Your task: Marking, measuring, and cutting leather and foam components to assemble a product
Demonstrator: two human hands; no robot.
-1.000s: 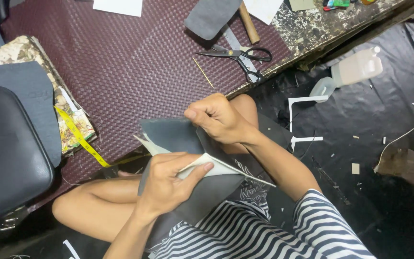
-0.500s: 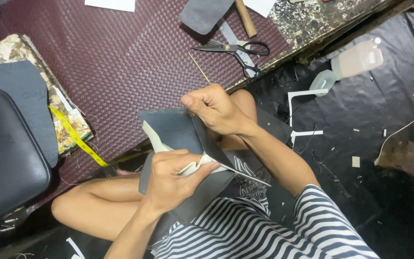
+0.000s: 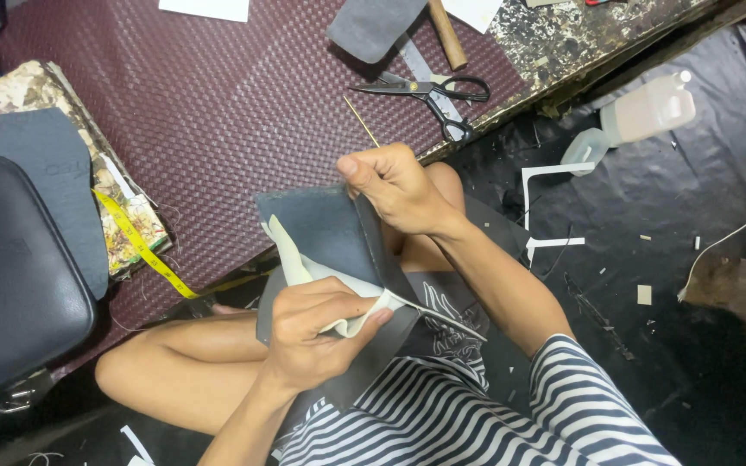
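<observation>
I sit cross-legged and hold a folded piece of dark grey leather (image 3: 321, 229) with a white lining (image 3: 300, 263) over my lap. My left hand (image 3: 317, 324) grips the lower part, thumb and fingers pinching the white lining against the grey leather. At the upper right corner my right hand (image 3: 395, 185) pinches the leather's edge between closed fingers. A thin wooden stick (image 3: 361, 121) lies on the mat just above my right hand.
A maroon woven mat (image 3: 209, 103) covers the low table, with black scissors (image 3: 429, 91), a wooden handle (image 3: 446, 34) and a grey leather piece (image 3: 373, 26). At left are a black pad (image 3: 10, 276), yellow tape measure (image 3: 140, 246) and patterned board. A plastic bottle (image 3: 636, 116) lies on the black floor.
My left hand has pulled the white lining further out and down from the grey leather. My right hand has kept its pinch on the upper edge, and the view has shifted slightly.
</observation>
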